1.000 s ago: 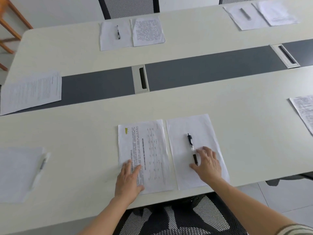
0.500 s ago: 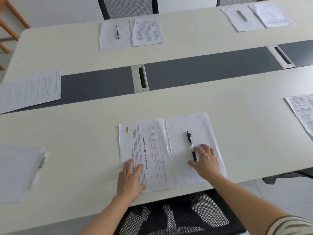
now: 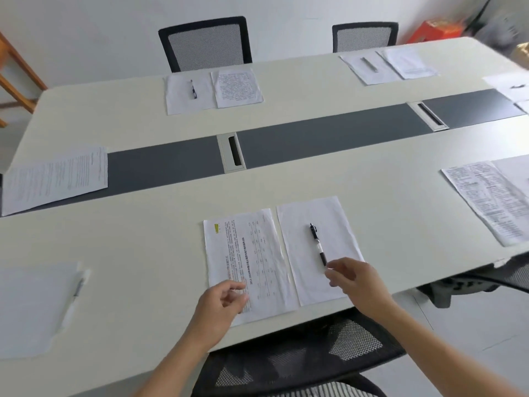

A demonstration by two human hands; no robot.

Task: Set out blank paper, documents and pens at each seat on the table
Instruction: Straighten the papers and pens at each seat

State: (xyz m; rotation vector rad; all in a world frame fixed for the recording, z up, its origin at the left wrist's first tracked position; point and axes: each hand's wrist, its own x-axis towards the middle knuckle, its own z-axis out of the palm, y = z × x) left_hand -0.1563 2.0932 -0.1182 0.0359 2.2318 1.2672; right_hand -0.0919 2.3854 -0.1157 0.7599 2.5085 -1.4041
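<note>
At the near seat a printed document (image 3: pixel 246 259) lies left of a blank sheet (image 3: pixel 317 245), side by side near the table's front edge. A black pen (image 3: pixel 317 243) lies lengthwise on the blank sheet. My left hand (image 3: pixel 220 306) hovers over the document's near left corner with fingers loosely curled, holding nothing. My right hand (image 3: pixel 355 279) hangs just above the blank sheet's near edge, fingertips close to the pen's tip, fingers relaxed and empty.
Paper sets lie at other seats: far middle (image 3: pixel 213 90), far right (image 3: pixel 386 65), a sheet with a pen at near left (image 3: pixel 37 308), a document at left (image 3: pixel 55 179) and one at right (image 3: pixel 486 199). Mesh chairs (image 3: pixel 206 43) stand around the white table (image 3: pixel 400 173).
Both hands have lifted off the papers and drawn back slightly with fingers curling; the view has tilted up, showing the far chairs. Document, blank sheet and pen stay put.
</note>
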